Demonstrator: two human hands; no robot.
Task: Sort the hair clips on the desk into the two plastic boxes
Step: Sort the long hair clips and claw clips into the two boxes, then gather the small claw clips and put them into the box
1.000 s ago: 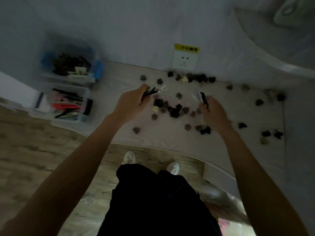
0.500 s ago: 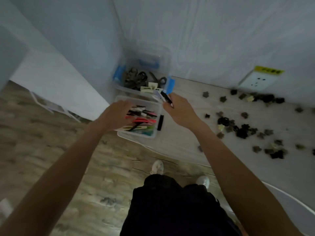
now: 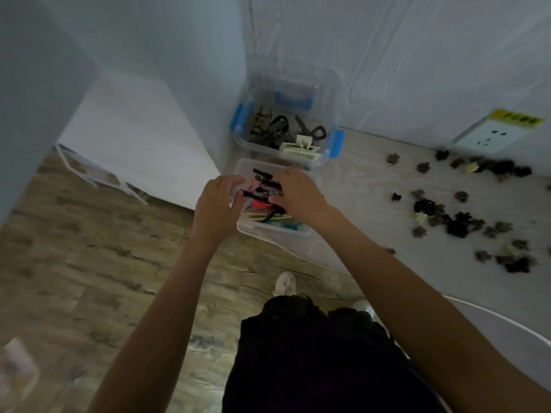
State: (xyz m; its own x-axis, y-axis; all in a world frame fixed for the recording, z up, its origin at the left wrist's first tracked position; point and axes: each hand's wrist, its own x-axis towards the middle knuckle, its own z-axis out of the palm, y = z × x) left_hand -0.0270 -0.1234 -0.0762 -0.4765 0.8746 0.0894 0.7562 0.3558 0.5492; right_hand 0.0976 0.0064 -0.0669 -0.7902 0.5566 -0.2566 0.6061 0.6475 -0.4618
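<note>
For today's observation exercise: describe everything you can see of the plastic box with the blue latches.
The box with blue latches is clear plastic, lidless, with blue latches at its sides and a blue handle at the back. It stands upright in the desk's corner against the wall, directly behind the nearer clear box. Inside lie dark claw clips and one cream claw clip near its front. Neither hand touches it.

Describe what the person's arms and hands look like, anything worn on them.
Both forearms are bare, with no sleeves in view. The left hand and right hand show no gloves, and no rings or watch can be made out in the dim light.
</note>
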